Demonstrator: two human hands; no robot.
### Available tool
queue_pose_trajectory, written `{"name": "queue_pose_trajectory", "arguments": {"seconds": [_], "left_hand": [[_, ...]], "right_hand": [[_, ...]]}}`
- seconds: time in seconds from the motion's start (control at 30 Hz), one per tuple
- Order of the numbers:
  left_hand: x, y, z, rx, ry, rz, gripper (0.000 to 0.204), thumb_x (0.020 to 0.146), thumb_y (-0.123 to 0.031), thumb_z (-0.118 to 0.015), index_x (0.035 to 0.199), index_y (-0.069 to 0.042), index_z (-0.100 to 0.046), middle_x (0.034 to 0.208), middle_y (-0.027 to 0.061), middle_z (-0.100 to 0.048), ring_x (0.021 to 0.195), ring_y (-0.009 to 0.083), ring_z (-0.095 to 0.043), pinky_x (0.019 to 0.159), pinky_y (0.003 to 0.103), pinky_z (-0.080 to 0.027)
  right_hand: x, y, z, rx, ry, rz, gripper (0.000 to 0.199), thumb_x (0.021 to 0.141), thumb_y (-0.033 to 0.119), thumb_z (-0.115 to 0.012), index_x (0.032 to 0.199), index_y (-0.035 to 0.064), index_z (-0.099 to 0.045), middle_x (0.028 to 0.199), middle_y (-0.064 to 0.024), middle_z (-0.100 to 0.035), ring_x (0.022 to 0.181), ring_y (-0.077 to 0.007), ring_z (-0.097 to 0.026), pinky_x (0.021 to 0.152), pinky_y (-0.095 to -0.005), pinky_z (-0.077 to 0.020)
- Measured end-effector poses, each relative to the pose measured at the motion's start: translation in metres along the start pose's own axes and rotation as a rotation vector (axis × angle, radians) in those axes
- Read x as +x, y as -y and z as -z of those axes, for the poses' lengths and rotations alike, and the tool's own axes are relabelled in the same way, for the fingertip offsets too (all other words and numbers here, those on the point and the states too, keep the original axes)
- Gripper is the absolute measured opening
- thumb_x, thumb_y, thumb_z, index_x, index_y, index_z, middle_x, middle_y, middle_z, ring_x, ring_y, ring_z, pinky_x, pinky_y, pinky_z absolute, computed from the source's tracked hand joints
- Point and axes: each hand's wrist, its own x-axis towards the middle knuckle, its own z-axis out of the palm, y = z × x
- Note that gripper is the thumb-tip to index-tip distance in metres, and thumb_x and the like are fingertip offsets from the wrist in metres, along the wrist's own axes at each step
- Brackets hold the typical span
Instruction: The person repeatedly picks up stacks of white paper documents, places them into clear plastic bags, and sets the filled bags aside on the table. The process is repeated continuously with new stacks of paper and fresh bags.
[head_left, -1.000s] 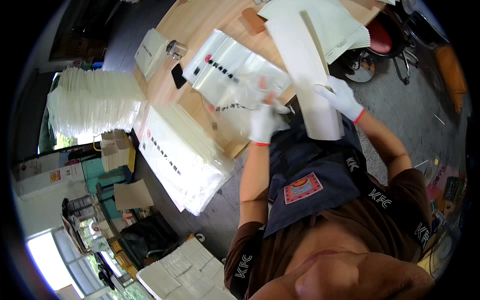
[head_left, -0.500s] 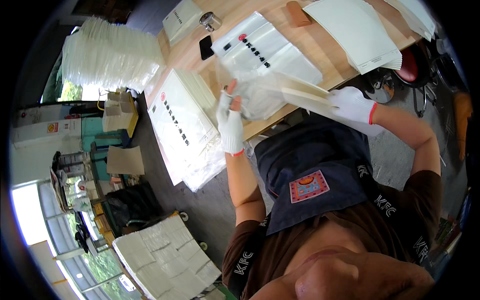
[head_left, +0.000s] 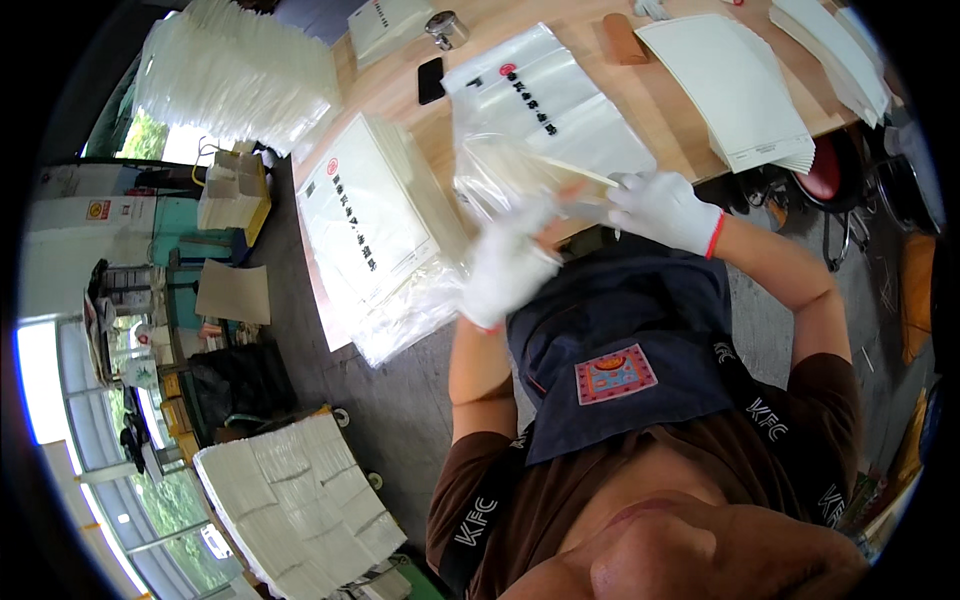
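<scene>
Your left hand [head_left: 508,262] has swung right, close to your right hand [head_left: 668,212], and the white paper [head_left: 540,172] has slid left. It now sits mostly in the clear bag [head_left: 472,190], by the table's [head_left: 394,85] near edge. Your right fingers curl at its end; their grip, and your blurry left hand's, you cannot tell.

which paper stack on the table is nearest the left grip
The plastic-wrapped stack at the near left edge of the table, with black print on top, beside the left grip; the other paper stacks lie toward the back or the right.
</scene>
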Motion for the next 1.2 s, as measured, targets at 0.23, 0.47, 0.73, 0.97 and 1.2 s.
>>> {"name": "queue_pose_trajectory", "arguments": {"seconds": [0.23,0.47,0.73,0.97,1.2], "left_hand": [[-0.073,0.105,-0.107,-0.183,-0.541,-0.117,0.014,0.093,-0.008,-0.053,0.098,0.002,-0.062,0.079,0.0079,-0.067,0.064,0.0106,-0.058,0.058,0.025,-0.046],[0.042,0.013,-0.106,0.110,-0.068,-0.311,0.036,0.069,0.002,-0.054,0.100,-0.012,-0.065,0.086,0.0114,-0.064,0.078,0.0310,-0.063,0.068,0.037,-0.050],[0.028,0.080,-0.117,0.082,-0.192,-0.072,0.012,0.081,-0.002,-0.058,0.091,-0.009,-0.062,0.081,0.0105,-0.066,0.071,0.0245,-0.065,0.064,0.033,-0.051],[-0.036,0.086,-0.148,0.148,-0.068,-0.406,0.015,0.080,-0.005,-0.063,0.094,-0.009,-0.062,0.075,0.0092,-0.061,0.059,0.0275,-0.060,0.057,0.033,-0.049],[-0.082,0.174,-0.087,0.700,-0.394,0.094,0.024,0.064,-0.003,-0.059,0.086,-0.010,-0.057,0.084,0.0077,-0.057,0.078,0.0291,-0.056,0.067,0.040,-0.046]], "right_hand": [[0.017,-0.016,-0.034,1.930,0.132,-0.447,0.031,0.089,0.026,-0.060,0.106,-0.0003,-0.063,0.097,-0.0122,-0.067,0.085,-0.0118,-0.062,0.072,-0.0282,-0.0496],[0.063,-0.025,-0.160,0.211,-0.449,-0.029,0.051,0.084,0.037,-0.053,0.124,0.0051,-0.051,0.122,-0.0143,-0.056,0.113,-0.0239,-0.054,0.095,-0.0344,-0.0433],[-0.018,0.038,-0.096,0.222,-0.201,-0.119,0.039,0.078,0.023,-0.063,0.112,0.0068,-0.054,0.111,-0.0127,-0.057,0.110,-0.0294,-0.054,0.096,-0.0394,-0.0419],[-0.063,0.021,-0.103,-0.140,-0.563,-0.459,0.033,0.082,0.022,-0.061,0.111,0.0092,-0.054,0.101,-0.0100,-0.063,0.093,-0.0288,-0.061,0.084,-0.0433,-0.0458],[-0.076,0.004,-0.113,0.027,0.056,-0.590,0.022,0.089,0.027,-0.047,0.088,0.0071,-0.056,0.062,-0.0109,-0.064,0.054,-0.0326,-0.063,0.053,-0.0444,-0.0493]]}}
